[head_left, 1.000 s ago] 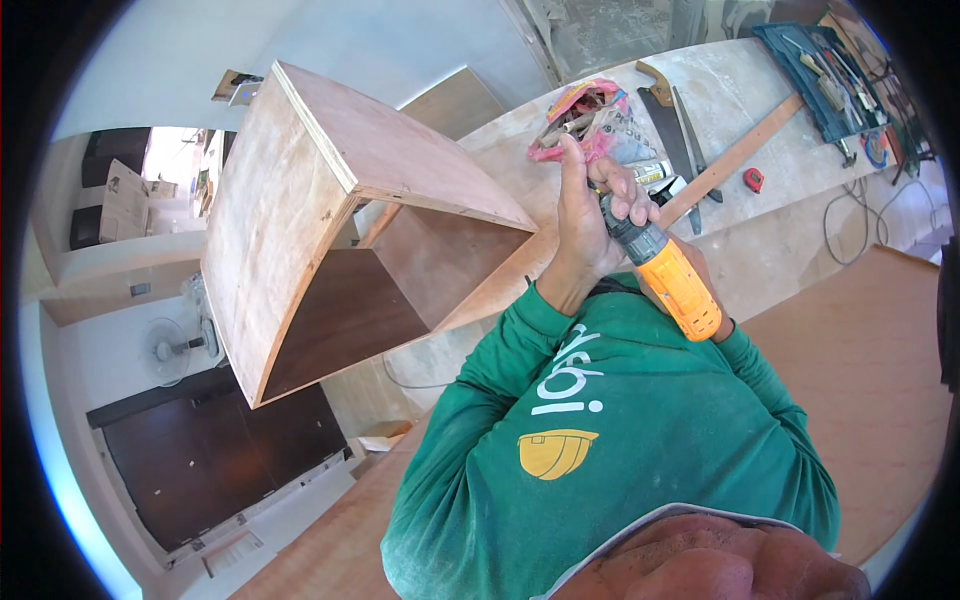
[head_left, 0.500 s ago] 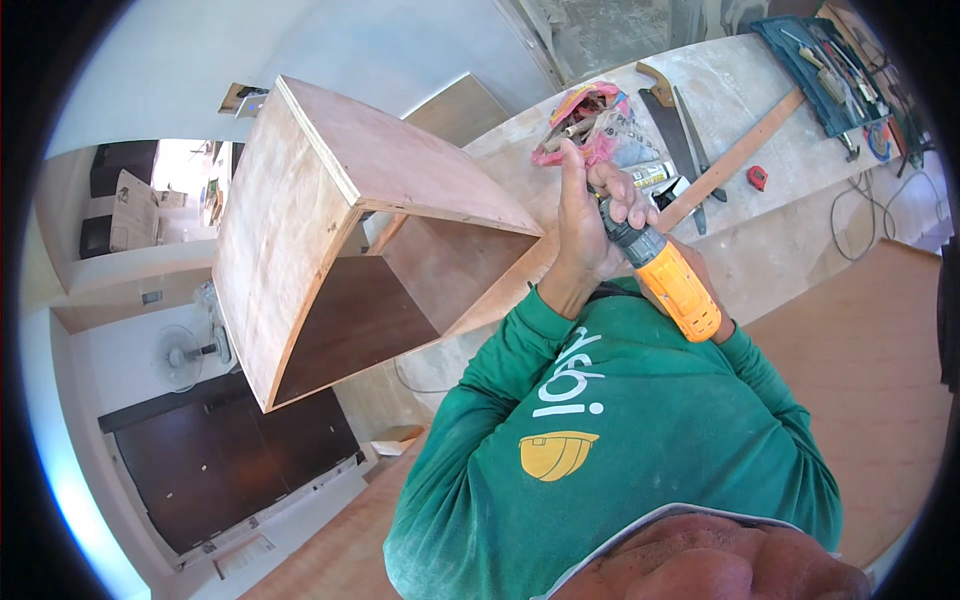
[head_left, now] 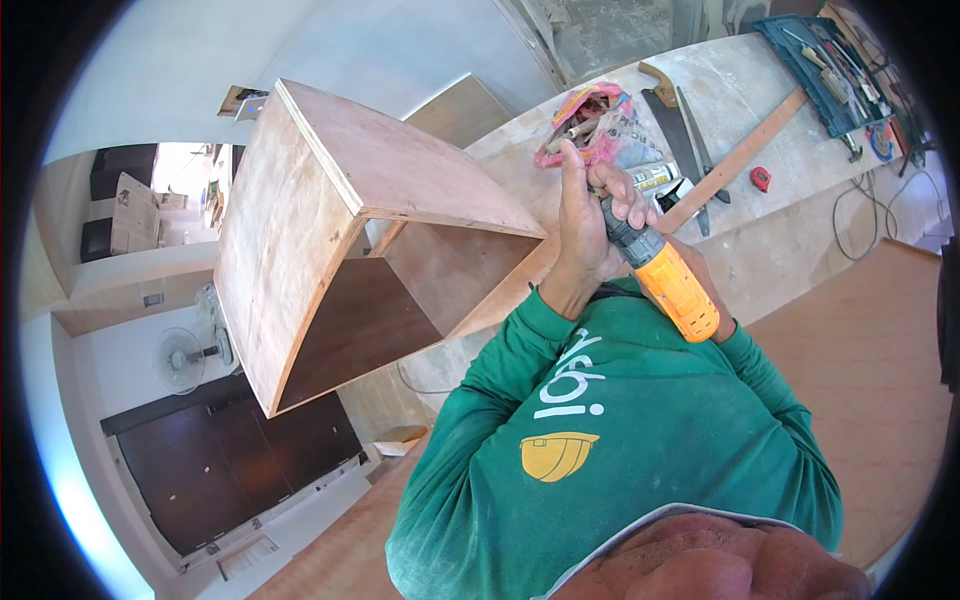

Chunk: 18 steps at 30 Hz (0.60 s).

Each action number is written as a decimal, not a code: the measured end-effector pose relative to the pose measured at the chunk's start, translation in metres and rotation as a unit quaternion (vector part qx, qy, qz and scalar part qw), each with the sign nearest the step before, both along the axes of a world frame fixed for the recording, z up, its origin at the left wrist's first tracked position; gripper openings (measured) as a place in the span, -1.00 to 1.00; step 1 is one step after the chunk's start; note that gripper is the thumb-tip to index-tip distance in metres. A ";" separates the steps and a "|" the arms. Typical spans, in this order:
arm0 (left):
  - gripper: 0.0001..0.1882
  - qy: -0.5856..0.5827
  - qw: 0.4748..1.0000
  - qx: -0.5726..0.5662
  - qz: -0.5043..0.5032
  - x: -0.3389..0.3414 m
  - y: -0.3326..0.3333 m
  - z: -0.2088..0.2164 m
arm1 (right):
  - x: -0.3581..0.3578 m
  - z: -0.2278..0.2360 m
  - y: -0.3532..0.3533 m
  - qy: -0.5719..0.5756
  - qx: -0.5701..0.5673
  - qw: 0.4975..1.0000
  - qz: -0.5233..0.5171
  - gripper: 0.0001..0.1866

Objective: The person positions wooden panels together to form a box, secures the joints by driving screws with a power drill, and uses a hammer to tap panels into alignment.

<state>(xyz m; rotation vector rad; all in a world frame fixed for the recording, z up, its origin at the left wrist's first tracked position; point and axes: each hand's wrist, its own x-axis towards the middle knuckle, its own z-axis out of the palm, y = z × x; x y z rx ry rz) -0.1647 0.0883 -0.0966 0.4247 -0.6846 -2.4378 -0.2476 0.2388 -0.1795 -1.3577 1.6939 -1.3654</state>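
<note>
A yellow-orange power drill (head_left: 675, 290) with a dark grey front is held close to my chest, its front end tilted up and to the left. My left hand (head_left: 590, 225) is closed about that front end, fingers curled over and thumb sticking up; whatever may be pinched there is too small to make out. Behind the drill's body, my right hand (head_left: 694, 262) grips it, with most of its fingers hidden. Left of my hands, an open-fronted plywood box (head_left: 440, 165) rests on the long workbench (head_left: 735, 85).
Along the bench lie a pink plastic bag (head_left: 575, 125) of odds and ends, a handsaw (head_left: 672, 125), a white tube (head_left: 652, 177), a wooden strip (head_left: 740, 155) and a red tape measure (head_left: 761, 179). A blue tool tray (head_left: 815, 75) sits at the far right, near a loose cable (head_left: 868, 225).
The view has shifted very slightly, so the box and bench sit a little lower and further right. Both hands keep the same hold on the drill.
</note>
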 end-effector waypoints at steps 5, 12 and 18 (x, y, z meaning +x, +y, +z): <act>-0.22 0.027 1.000 0.004 0.010 0.004 0.000 -0.006 | 0.000 -0.001 -0.003 0.030 0.001 1.000 0.003 -0.66; -0.81 -0.044 0.999 -0.024 0.013 0.009 0.026 0.002 | 0.003 -0.010 0.000 -0.039 0.012 0.999 -0.006 -0.61; -0.81 -0.054 0.998 0.018 0.000 0.011 0.027 -0.007 | 0.004 -0.013 0.005 -0.040 0.056 0.998 -0.017 -0.58</act>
